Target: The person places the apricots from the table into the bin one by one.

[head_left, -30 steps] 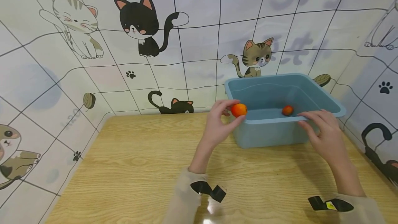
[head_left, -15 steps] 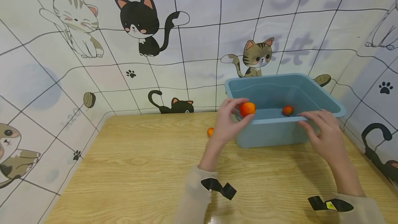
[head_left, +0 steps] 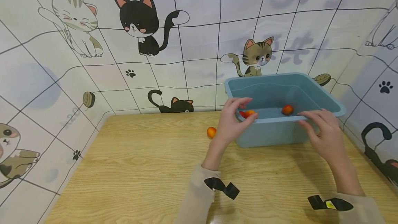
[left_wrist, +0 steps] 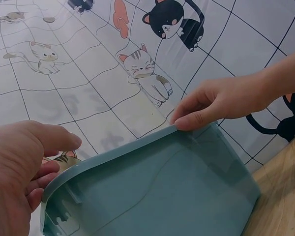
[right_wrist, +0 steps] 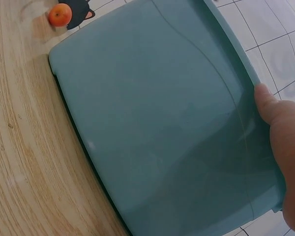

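Note:
A blue plastic basin [head_left: 273, 134] stands on the wooden table at the back right. My left hand [head_left: 231, 123] hovers at its near-left corner with thumb and fingers spread apart. An orange fruit [head_left: 249, 113] sits just below those fingers, inside the rim, and appears to be out of their grip. In the left wrist view the left hand [left_wrist: 14, 172] holds nothing beside the basin [left_wrist: 162, 187]. My right hand [head_left: 323, 134] grips the near rim, fingers over the edge [left_wrist: 196, 118] and thumb [right_wrist: 270, 105] on the outer wall [right_wrist: 162, 98]. A second orange fruit [head_left: 287, 110] lies in the basin.
Another small orange fruit [head_left: 211, 132] lies on the table [head_left: 140, 168] left of the basin, also seen as the fruit [right_wrist: 60, 14] in the right wrist view. Cat-patterned walls [head_left: 186, 44] close in the back and both sides.
My left hand carried the orange fruit rightwards over the basin's rim. The fruit now sits lower, inside the basin and free of the fingers. The right hand stayed on the rim.

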Action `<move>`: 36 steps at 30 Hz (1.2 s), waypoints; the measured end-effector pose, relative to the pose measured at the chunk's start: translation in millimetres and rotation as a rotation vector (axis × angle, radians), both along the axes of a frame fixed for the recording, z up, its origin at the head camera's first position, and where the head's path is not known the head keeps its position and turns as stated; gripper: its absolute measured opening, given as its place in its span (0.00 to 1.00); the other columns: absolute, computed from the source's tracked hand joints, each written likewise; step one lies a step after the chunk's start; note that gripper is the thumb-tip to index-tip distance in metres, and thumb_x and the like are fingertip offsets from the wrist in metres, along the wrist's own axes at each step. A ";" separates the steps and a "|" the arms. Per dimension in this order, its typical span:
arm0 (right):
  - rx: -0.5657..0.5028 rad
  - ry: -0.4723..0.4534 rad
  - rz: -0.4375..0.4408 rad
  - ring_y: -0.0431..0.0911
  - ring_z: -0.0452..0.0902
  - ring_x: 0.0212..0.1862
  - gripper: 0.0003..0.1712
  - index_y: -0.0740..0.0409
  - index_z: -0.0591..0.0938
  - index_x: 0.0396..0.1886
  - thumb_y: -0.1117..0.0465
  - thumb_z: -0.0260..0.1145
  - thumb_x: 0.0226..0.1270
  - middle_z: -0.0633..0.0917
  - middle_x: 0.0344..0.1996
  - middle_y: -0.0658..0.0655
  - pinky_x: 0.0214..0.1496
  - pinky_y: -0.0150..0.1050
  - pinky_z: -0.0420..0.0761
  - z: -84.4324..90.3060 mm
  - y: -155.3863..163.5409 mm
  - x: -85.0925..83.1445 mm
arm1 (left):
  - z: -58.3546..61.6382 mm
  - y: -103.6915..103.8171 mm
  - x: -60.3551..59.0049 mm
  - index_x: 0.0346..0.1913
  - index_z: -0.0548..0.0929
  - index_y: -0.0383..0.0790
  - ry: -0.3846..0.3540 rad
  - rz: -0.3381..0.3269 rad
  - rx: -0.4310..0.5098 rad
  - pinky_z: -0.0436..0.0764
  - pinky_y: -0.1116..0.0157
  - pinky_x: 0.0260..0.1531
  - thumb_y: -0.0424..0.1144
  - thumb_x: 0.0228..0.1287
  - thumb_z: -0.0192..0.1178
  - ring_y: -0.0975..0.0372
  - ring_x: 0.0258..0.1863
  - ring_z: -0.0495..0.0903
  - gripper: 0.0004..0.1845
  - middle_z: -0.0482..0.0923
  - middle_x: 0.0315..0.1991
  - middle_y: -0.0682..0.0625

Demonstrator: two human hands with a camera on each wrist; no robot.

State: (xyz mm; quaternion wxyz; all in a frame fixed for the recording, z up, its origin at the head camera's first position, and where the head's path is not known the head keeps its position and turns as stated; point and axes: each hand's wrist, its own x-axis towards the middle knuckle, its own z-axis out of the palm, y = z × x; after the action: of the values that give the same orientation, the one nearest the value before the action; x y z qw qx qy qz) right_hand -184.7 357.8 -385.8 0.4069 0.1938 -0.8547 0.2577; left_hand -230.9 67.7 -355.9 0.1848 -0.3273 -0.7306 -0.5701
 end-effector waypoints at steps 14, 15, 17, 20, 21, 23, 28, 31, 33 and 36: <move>0.007 -0.007 -0.002 0.61 0.74 0.49 0.17 0.64 0.85 0.48 0.53 0.67 0.72 0.84 0.42 0.65 0.75 0.56 0.58 -0.8 0.5 1.2 | 1.8 -1.1 2.6 0.58 0.82 0.38 0.006 0.011 0.004 0.76 0.65 0.45 0.35 0.61 0.72 0.60 0.47 0.75 0.21 0.76 0.50 0.46; 0.008 -0.005 -0.002 0.62 0.74 0.49 0.17 0.64 0.85 0.48 0.54 0.67 0.71 0.84 0.42 0.65 0.75 0.56 0.58 -0.8 0.5 1.0 | 1.7 -1.4 2.5 0.58 0.82 0.38 0.006 0.012 0.006 0.76 0.65 0.45 0.35 0.61 0.72 0.60 0.47 0.75 0.21 0.77 0.50 0.46; 0.007 -0.001 0.001 0.61 0.74 0.49 0.16 0.64 0.85 0.48 0.56 0.69 0.70 0.84 0.41 0.65 0.75 0.56 0.59 -1.0 0.4 0.7 | 1.8 -2.4 3.1 0.57 0.83 0.37 0.005 0.013 0.011 0.75 0.66 0.45 0.34 0.61 0.72 0.60 0.47 0.75 0.21 0.77 0.50 0.46; 0.004 0.007 0.004 0.61 0.74 0.48 0.15 0.64 0.85 0.48 0.57 0.69 0.70 0.84 0.41 0.65 0.75 0.56 0.59 -1.5 0.3 -0.1 | 1.8 -4.8 4.0 0.57 0.83 0.37 0.012 0.009 0.017 0.75 0.66 0.46 0.34 0.61 0.72 0.60 0.47 0.76 0.21 0.77 0.50 0.46; 0.003 0.009 0.006 0.61 0.74 0.48 0.16 0.64 0.85 0.47 0.56 0.68 0.70 0.84 0.41 0.65 0.75 0.56 0.59 -1.6 0.3 -0.4 | 1.7 -5.7 4.1 0.57 0.83 0.37 0.015 0.005 0.019 0.75 0.66 0.46 0.34 0.61 0.72 0.60 0.47 0.76 0.21 0.78 0.51 0.45; 0.003 0.013 0.007 0.62 0.74 0.48 0.18 0.64 0.85 0.47 0.53 0.67 0.71 0.84 0.41 0.65 0.75 0.56 0.59 -1.8 0.4 -1.0 | 1.1 -8.0 4.5 0.57 0.82 0.36 0.019 -0.005 0.030 0.75 0.66 0.47 0.34 0.62 0.71 0.60 0.47 0.77 0.21 0.78 0.51 0.44; 0.007 0.020 0.007 0.62 0.74 0.48 0.25 0.64 0.85 0.47 0.45 0.63 0.74 0.84 0.41 0.65 0.75 0.56 0.59 -1.5 1.3 -2.5 | -1.7 -13.6 3.5 0.59 0.79 0.35 0.028 -0.027 0.079 0.78 0.62 0.49 0.32 0.62 0.70 0.56 0.49 0.77 0.22 0.78 0.53 0.43; 0.006 0.019 0.007 0.62 0.74 0.47 0.23 0.64 0.85 0.47 0.47 0.64 0.74 0.84 0.41 0.65 0.75 0.56 0.59 -1.8 1.7 -2.4 | -3.5 -16.4 2.9 0.60 0.77 0.33 0.026 -0.036 0.092 0.80 0.58 0.48 0.32 0.62 0.70 0.55 0.49 0.77 0.24 0.78 0.53 0.42; 0.005 0.020 0.006 0.62 0.74 0.47 0.22 0.64 0.85 0.47 0.48 0.64 0.73 0.84 0.40 0.65 0.75 0.56 0.59 -2.2 2.3 -2.4 | -4.5 -18.7 3.2 0.61 0.77 0.33 0.015 -0.044 0.091 0.80 0.59 0.48 0.31 0.62 0.70 0.54 0.49 0.77 0.25 0.77 0.53 0.42; 0.001 0.021 0.008 0.62 0.74 0.47 0.19 0.64 0.86 0.47 0.51 0.66 0.72 0.85 0.40 0.65 0.75 0.56 0.59 -3.1 2.9 -2.3 | -5.5 -23.3 4.2 0.62 0.76 0.34 -0.013 -0.048 0.080 0.79 0.62 0.48 0.32 0.62 0.70 0.55 0.50 0.77 0.25 0.77 0.53 0.43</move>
State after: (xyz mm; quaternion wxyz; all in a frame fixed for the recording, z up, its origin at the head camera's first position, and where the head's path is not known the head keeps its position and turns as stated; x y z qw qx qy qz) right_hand -187.1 360.7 -388.9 0.4148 0.2001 -0.8497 0.2569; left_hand -226.7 44.5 -361.4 0.1792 -0.3332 -0.7002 -0.6054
